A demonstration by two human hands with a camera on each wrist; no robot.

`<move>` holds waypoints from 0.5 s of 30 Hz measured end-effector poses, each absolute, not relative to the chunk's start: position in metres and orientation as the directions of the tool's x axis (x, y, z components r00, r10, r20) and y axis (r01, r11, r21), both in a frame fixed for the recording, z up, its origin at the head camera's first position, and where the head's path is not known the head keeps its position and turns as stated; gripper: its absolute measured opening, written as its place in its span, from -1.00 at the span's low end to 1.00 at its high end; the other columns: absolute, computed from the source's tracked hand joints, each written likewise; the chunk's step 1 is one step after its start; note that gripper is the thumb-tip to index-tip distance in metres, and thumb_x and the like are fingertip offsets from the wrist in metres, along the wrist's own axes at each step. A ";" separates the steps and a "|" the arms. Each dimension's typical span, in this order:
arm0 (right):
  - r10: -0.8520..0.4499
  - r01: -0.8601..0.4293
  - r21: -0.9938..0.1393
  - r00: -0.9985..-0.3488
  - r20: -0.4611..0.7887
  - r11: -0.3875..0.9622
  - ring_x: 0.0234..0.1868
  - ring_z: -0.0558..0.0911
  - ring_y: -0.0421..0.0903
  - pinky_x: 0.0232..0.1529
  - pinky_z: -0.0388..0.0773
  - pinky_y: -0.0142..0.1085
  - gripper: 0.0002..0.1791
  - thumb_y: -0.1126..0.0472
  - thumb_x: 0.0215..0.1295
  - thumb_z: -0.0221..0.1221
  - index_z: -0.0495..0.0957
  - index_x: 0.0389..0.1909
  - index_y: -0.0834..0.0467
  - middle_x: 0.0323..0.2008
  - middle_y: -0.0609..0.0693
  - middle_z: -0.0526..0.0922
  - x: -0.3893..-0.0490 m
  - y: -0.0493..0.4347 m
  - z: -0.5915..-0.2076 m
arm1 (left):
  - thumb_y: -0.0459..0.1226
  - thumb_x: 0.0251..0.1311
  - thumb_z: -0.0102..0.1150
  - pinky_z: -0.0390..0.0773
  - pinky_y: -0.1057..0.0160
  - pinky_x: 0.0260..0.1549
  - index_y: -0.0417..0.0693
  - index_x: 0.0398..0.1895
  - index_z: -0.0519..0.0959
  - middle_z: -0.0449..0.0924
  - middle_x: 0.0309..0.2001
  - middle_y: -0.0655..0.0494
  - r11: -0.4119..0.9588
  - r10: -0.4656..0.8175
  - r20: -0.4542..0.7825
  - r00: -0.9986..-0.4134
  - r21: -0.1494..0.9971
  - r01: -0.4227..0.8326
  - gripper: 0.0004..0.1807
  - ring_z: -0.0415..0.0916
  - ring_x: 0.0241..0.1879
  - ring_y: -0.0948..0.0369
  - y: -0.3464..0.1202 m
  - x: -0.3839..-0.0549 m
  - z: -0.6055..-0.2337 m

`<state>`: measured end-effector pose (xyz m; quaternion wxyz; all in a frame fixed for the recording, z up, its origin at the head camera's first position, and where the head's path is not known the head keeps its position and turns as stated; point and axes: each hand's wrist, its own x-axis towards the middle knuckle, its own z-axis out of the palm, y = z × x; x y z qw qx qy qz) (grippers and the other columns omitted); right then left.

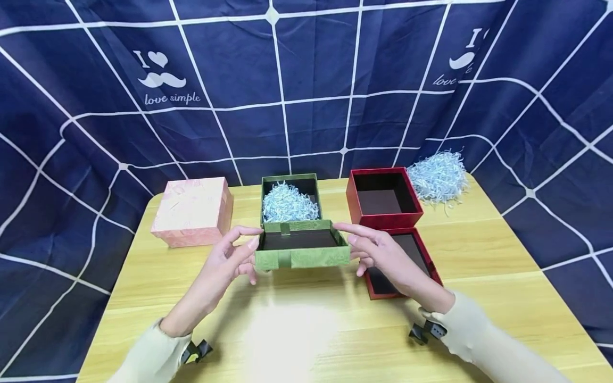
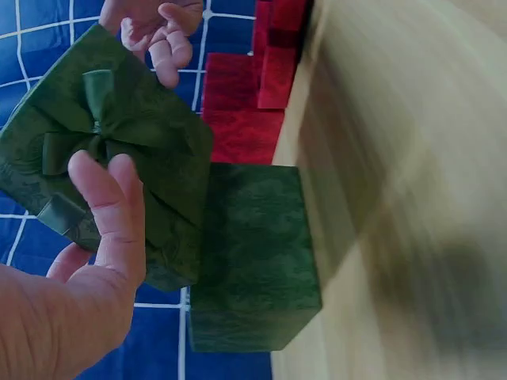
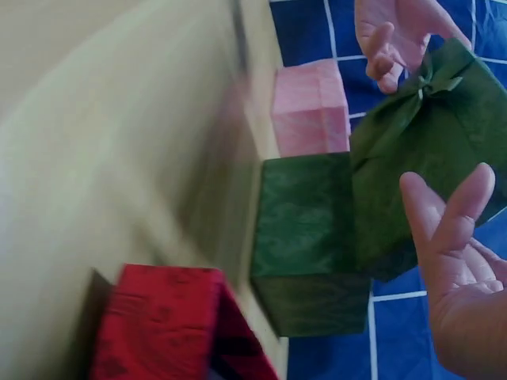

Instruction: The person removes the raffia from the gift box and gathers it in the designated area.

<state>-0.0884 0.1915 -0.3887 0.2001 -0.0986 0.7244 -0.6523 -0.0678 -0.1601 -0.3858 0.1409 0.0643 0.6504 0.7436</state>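
Note:
Between my two hands a green box lid [image 1: 301, 259] is held up off the table, tilted so its dark inside faces the head camera. My left hand [image 1: 230, 258] pinches its left edge between thumb and fingers. At the opposite edge, my right hand [image 1: 383, 258] grips it the same way. A green ribbon bow [image 2: 97, 131] shows on the lid's outer face in the left wrist view. Just behind the lid stands the open green box [image 3: 305, 218], with light blue shredded paper [image 1: 289, 204] inside.
A closed pink box [image 1: 191, 207] stands at the left. To the right is an open red box [image 1: 383, 219], with a red lid [image 1: 431, 263] lying inside-up before it, partly under my right arm. More blue shredded paper [image 1: 439, 177] is heaped at the back right, near the curtain [image 1: 316, 64].

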 end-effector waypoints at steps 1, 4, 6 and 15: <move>-0.412 0.124 -0.984 -0.895 -0.168 0.131 -0.30 0.60 0.04 -0.24 0.77 -0.12 -0.45 0.09 0.72 0.09 0.44 0.58 0.21 -0.02 0.18 0.47 -0.087 0.192 -0.391 | -0.24 0.66 0.13 0.61 0.24 -0.49 -0.30 0.42 0.40 0.49 -0.43 0.02 -0.108 0.300 -0.088 -0.950 0.986 -0.125 -0.56 0.45 -0.63 0.22 -0.160 -0.066 -0.388; -0.430 0.130 -0.980 -0.884 -0.182 0.149 -0.16 0.68 0.13 -0.10 0.77 -0.09 -0.43 0.06 0.72 0.10 0.40 0.61 0.17 -0.01 0.24 0.53 -0.082 0.191 -0.398 | -0.29 0.61 0.19 0.45 0.31 -0.54 -0.24 0.44 0.38 0.58 -0.32 0.01 -0.101 0.319 -0.093 -0.943 0.986 -0.132 -0.54 0.39 -0.61 0.25 -0.162 -0.063 -0.396; -0.440 0.113 -0.979 -0.880 -0.178 0.171 -0.12 0.70 0.15 -0.03 0.75 -0.09 -0.41 0.07 0.71 0.13 0.37 0.62 0.14 -0.04 0.24 0.57 -0.079 0.190 -0.402 | -0.34 0.56 0.22 0.40 0.34 -0.55 -0.23 0.46 0.35 0.59 -0.27 -0.04 -0.098 0.335 -0.103 -0.937 0.985 -0.143 -0.49 0.37 -0.60 0.27 -0.162 -0.061 -0.400; -0.491 0.067 -0.985 -0.860 -0.136 0.156 0.04 0.67 0.01 -0.02 0.76 -0.14 -0.24 0.30 0.58 0.22 0.17 0.70 0.18 0.22 0.33 0.46 -0.063 0.186 -0.420 | -0.49 0.33 0.28 0.69 0.22 -0.07 -0.26 0.59 0.27 0.62 -0.08 -0.22 0.012 0.389 -0.108 -0.915 0.994 -0.112 -0.24 0.71 -0.11 0.05 -0.168 -0.047 -0.420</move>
